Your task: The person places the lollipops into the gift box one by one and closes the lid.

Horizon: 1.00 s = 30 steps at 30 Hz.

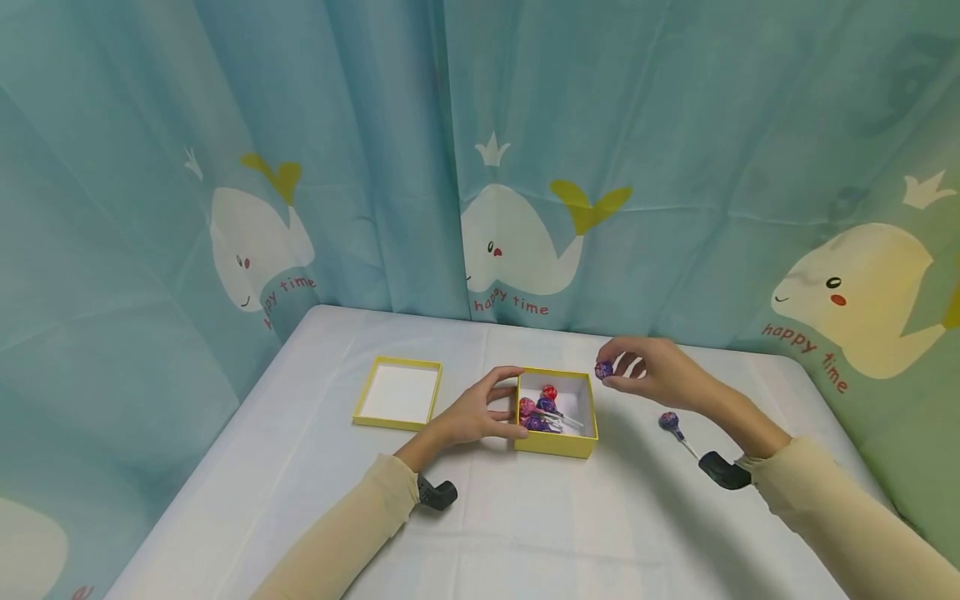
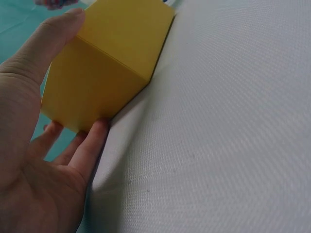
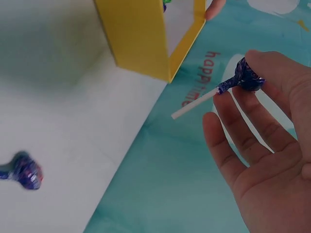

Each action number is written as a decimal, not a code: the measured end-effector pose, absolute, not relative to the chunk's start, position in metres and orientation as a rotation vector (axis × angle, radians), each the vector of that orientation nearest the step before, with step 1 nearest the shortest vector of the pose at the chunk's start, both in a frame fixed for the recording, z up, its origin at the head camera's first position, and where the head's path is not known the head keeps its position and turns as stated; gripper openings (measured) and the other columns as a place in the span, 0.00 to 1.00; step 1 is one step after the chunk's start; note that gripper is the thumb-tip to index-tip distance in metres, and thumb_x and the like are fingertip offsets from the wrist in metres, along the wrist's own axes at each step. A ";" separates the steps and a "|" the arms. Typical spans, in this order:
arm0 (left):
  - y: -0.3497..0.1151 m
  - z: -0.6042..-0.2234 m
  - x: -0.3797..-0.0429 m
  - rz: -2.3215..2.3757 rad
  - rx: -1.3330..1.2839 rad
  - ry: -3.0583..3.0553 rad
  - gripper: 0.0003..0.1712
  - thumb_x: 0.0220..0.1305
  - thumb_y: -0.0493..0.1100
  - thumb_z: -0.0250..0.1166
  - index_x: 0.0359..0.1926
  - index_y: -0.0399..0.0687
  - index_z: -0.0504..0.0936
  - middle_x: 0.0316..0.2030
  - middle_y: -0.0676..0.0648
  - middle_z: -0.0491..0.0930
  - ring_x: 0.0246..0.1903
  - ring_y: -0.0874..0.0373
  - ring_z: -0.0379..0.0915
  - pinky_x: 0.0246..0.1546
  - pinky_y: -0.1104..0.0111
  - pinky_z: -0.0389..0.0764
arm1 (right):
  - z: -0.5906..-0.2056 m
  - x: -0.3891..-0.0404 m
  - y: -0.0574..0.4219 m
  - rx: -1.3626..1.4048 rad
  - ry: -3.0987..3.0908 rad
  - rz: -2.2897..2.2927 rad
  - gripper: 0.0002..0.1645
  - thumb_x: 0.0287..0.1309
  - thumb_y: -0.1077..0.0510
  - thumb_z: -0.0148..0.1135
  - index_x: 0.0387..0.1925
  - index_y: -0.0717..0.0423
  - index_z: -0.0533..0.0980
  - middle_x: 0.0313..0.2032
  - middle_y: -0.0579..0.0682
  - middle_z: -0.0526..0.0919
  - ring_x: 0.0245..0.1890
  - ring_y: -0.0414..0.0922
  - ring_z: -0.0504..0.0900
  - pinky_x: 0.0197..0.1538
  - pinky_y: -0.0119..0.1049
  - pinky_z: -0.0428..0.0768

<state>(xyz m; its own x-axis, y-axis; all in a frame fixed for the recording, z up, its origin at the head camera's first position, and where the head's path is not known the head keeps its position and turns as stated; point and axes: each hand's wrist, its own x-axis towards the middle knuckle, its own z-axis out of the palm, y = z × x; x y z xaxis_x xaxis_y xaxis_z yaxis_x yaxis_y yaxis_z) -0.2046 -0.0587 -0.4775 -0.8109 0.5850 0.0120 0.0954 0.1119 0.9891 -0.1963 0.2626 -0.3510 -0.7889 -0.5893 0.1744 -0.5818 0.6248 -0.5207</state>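
Note:
My right hand [image 1: 660, 373] pinches a purple-wrapped lollipop [image 3: 249, 75] by its candy head, just off the right rim of a yellow box [image 1: 555, 445]. Its white stick points away from the palm in the right wrist view. Inside the white-lined box lie several lollipops: a red one [image 1: 550, 392], a pink one [image 1: 527, 407] and purple ones. My left hand [image 1: 474, 410] grips the left side of the box, thumb at the front corner and fingers reaching to the back corner. To the right, under the right forearm, another purple lollipop [image 1: 668, 421] rests on the table.
The box's yellow-edged lid [image 1: 400, 392] lies inside up on the white-covered table [image 1: 525, 517], left of the box. A black wrist mount [image 1: 437, 493] sits at the left cuff and another [image 1: 723, 471] at the right. Blue whale-print curtains [image 1: 375, 150] hang behind and beside the table.

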 end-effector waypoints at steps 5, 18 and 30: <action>-0.059 -0.477 -0.205 1.740 0.665 2.019 0.54 0.54 0.37 0.81 0.76 0.63 0.61 0.77 0.53 0.56 0.75 0.50 0.58 0.62 0.64 0.80 | -0.352 -0.203 0.247 -1.051 2.778 -0.931 0.15 0.58 0.65 0.74 0.46 0.53 0.83 0.41 0.41 0.86 0.39 0.42 0.85 0.41 0.38 0.88; -0.058 -0.476 -0.204 1.736 0.660 2.013 0.54 0.55 0.36 0.80 0.76 0.61 0.61 0.77 0.50 0.56 0.75 0.50 0.58 0.62 0.64 0.79 | -0.368 -0.215 0.214 -1.044 2.673 -0.919 0.15 0.61 0.65 0.72 0.49 0.55 0.82 0.44 0.45 0.84 0.42 0.44 0.84 0.43 0.34 0.88; -0.059 -0.476 -0.204 1.734 0.651 2.017 0.53 0.55 0.36 0.80 0.76 0.62 0.61 0.77 0.52 0.56 0.75 0.50 0.57 0.62 0.64 0.80 | -0.391 -0.222 0.200 -1.070 2.646 -0.803 0.14 0.59 0.66 0.73 0.47 0.57 0.82 0.40 0.45 0.85 0.36 0.39 0.83 0.41 0.33 0.87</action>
<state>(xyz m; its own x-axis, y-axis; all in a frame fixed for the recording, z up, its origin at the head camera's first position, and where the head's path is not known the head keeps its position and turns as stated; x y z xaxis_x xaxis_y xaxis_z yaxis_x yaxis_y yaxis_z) -0.2044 -0.0587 -0.4758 -0.8114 0.5844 -0.0003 0.0874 0.1219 0.9887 -0.2215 0.2003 -0.3907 -0.7259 -0.6868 0.0375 -0.5919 0.5960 -0.5427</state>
